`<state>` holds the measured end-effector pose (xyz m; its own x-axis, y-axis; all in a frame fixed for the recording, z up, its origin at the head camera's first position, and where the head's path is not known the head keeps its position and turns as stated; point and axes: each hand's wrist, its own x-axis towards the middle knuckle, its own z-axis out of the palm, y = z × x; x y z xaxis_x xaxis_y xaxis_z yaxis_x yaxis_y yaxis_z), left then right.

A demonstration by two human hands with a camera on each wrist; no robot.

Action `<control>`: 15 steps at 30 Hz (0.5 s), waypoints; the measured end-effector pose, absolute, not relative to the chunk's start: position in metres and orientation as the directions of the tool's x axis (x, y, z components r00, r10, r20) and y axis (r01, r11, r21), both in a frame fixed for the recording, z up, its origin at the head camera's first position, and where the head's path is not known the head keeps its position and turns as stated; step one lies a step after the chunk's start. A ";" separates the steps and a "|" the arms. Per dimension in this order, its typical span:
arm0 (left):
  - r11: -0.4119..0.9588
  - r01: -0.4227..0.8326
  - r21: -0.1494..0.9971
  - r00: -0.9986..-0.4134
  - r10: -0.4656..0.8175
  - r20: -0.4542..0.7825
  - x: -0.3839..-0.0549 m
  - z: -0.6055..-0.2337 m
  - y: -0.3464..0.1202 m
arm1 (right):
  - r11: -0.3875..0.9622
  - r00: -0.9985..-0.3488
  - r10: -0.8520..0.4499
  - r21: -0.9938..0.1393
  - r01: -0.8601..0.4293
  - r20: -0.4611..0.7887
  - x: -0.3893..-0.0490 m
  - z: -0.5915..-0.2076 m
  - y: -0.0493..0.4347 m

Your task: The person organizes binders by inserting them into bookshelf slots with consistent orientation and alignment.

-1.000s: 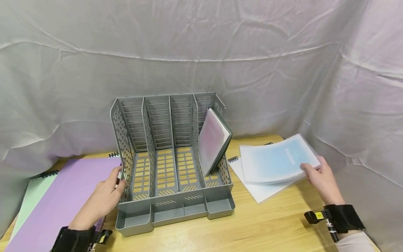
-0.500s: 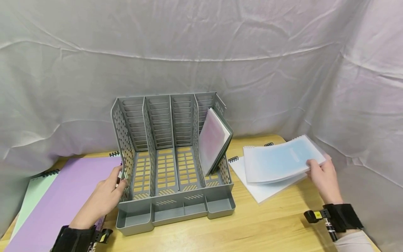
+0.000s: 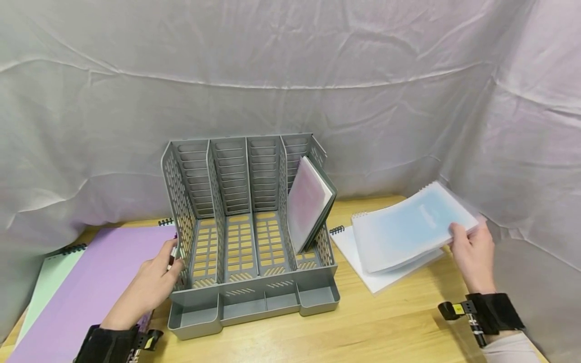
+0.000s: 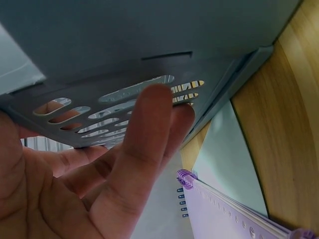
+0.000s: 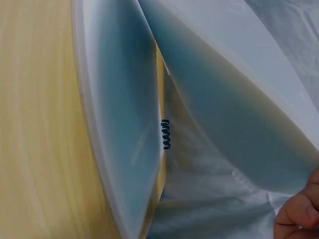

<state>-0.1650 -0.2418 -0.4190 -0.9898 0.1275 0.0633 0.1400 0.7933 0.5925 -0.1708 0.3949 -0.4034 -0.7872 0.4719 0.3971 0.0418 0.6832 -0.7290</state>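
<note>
In the head view, my right hand (image 3: 473,254) pinches the lower right corner of a pale blue spiral notebook (image 3: 408,222), thumb on top. The notebook is lifted and tilted over another white-edged notebook (image 3: 374,275) on the table. In the right wrist view, the raised blue cover (image 5: 239,114) bends away from the lower blue notebook (image 5: 124,114). At the left, my left hand (image 3: 147,282) touches the outer side wall of a grey file organizer (image 3: 254,285). Its fingers (image 4: 144,129) lie against the slotted panel in the left wrist view.
Several slots divide the organizer; its rightmost one holds a pink notebook (image 3: 308,206) beside a dark green one. Small trays run along its front. Purple (image 3: 100,272) and mint green (image 3: 45,287) notebooks lie left. Grey cloth (image 3: 272,75) hangs behind the wooden table (image 3: 386,322).
My right hand has moved slightly right, raising and tilting the blue notebook further off the one below. My left hand has stayed at the organizer's side.
</note>
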 end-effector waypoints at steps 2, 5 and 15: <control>0.795 0.139 0.591 -0.990 0.127 0.061 -0.165 -0.419 -0.242 | 0.683 -0.773 0.480 -0.729 0.032 0.416 -0.171 -0.402 0.393; 0.799 0.134 0.586 -0.991 0.126 0.055 -0.166 -0.419 -0.242 | 0.690 -0.760 0.477 -0.724 0.014 0.441 -0.170 -0.399 0.391; 0.805 0.134 0.578 -0.990 0.128 0.052 -0.168 -0.420 -0.243 | 0.746 -0.721 0.413 -0.661 -0.084 0.557 -0.171 -0.387 0.384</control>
